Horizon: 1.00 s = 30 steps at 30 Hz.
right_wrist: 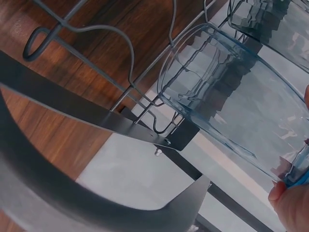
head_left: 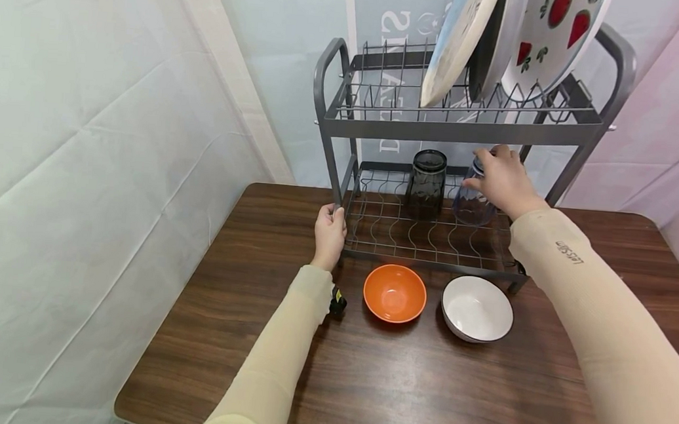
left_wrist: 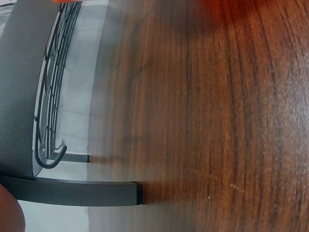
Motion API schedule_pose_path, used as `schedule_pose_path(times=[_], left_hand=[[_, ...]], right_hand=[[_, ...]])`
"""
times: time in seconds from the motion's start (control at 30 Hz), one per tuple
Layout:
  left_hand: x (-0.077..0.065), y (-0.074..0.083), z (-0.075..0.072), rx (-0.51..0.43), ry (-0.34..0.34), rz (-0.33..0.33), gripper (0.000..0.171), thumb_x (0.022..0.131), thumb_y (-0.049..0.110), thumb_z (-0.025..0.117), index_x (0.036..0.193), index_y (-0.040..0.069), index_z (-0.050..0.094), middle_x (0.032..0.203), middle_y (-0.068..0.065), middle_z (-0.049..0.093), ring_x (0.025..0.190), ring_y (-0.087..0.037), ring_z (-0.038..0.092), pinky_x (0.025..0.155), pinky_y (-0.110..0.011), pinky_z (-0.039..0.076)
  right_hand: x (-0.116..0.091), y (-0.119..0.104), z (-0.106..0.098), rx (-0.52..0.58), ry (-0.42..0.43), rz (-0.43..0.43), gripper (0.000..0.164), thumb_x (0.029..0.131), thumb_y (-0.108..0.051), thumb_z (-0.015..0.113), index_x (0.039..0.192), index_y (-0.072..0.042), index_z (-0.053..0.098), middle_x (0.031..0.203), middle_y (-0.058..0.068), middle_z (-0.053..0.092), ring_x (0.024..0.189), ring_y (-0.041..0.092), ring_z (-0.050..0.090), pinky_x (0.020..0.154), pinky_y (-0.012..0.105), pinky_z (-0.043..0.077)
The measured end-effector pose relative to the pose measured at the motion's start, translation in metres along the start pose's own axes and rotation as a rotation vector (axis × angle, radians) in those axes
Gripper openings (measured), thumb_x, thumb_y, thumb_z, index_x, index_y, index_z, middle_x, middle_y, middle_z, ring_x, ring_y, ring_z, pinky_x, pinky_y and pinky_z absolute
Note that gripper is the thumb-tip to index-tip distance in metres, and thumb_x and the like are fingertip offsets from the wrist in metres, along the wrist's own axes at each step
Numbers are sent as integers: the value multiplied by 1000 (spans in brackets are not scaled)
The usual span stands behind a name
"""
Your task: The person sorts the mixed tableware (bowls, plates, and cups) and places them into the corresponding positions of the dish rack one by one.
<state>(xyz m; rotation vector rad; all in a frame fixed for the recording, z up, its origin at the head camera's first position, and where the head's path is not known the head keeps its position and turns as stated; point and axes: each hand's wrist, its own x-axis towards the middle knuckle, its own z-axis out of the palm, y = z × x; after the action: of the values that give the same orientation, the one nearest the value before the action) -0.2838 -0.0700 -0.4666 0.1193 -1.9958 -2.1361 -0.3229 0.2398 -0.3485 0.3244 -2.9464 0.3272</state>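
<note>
A two-tier grey dish rack [head_left: 463, 132] stands on the wooden table. My left hand [head_left: 330, 237] grips its left front post, fingers wrapped around the metal. On the lower tier, toward the right, my right hand [head_left: 504, 181] holds a clear bluish drinking glass [head_left: 471, 207] near its upper end. That glass [right_wrist: 236, 101] looks upside down in the head view; the right wrist view shows its wide rim close to the wires. To its left, a dark smoky glass [head_left: 426, 185] stands inverted on the same tier. The left wrist view catches only a fingertip beside the rack leg [left_wrist: 82, 192].
An orange bowl [head_left: 395, 295] and a white bowl with a dark rim [head_left: 477, 310] sit on the table in front of the rack. Several plates [head_left: 555, 43] lean upright on the upper tier, above my right hand. A fabric-covered wall [head_left: 71, 154] rises at the left.
</note>
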Motion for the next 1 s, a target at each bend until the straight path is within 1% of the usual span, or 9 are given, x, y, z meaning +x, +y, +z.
schedule_pose_path(times=[0.43, 0.53, 0.73, 0.8, 0.87, 0.93, 1.0], left_hand=[[-1, 1, 0, -16, -5, 3, 26, 92, 27, 43, 106, 5, 43, 53, 8, 35, 43, -5, 30, 45, -19, 27], [-1, 2, 0, -13, -5, 0, 27, 92, 27, 43, 107, 5, 43, 53, 8, 35, 44, -5, 30, 45, -19, 27], [-2, 3, 0, -8, -3, -9, 28, 92, 27, 43, 108, 4, 43, 53, 8, 36, 44, -5, 30, 45, -19, 28], [-1, 2, 0, -15, -5, -9, 28, 92, 27, 43, 109, 4, 43, 53, 8, 35, 43, -5, 29, 45, -19, 27], [-1, 2, 0, -17, -10, -7, 28, 92, 27, 42, 109, 4, 42, 53, 8, 34, 43, -5, 28, 45, -19, 27], [-1, 2, 0, -23, -16, -3, 28, 93, 26, 42, 109, 4, 42, 53, 8, 34, 43, -5, 28, 45, -19, 26], [-1, 2, 0, -27, -20, 1, 27, 93, 26, 41, 109, 4, 42, 53, 7, 33, 43, -6, 27, 45, -20, 25]], right_hand=[[4, 6, 3, 25, -7, 2, 69, 84, -39, 54, 138, -7, 25, 136, 33, 15, 121, 53, 21, 92, 62, 26], [4, 6, 3, 32, 0, -7, 69, 84, -37, 55, 138, -7, 24, 138, 33, 13, 122, 53, 19, 93, 62, 26], [5, 6, 5, 21, 28, -26, 68, 83, -32, 58, 137, -6, 26, 143, 27, 8, 125, 51, 16, 96, 62, 23], [5, 6, 6, -2, 46, -27, 68, 83, -32, 58, 137, -5, 27, 144, 24, 8, 127, 50, 14, 96, 62, 22], [6, 6, 7, -28, 77, -31, 69, 83, -34, 58, 137, -6, 26, 146, 21, 5, 130, 47, 9, 95, 63, 21], [5, 7, 8, -36, 114, -31, 72, 82, -34, 59, 139, -10, 22, 147, 17, 0, 133, 43, 2, 94, 65, 20], [5, 8, 8, -20, 146, -24, 77, 82, -34, 59, 141, -17, 14, 148, 13, -6, 135, 39, -4, 93, 66, 19]])
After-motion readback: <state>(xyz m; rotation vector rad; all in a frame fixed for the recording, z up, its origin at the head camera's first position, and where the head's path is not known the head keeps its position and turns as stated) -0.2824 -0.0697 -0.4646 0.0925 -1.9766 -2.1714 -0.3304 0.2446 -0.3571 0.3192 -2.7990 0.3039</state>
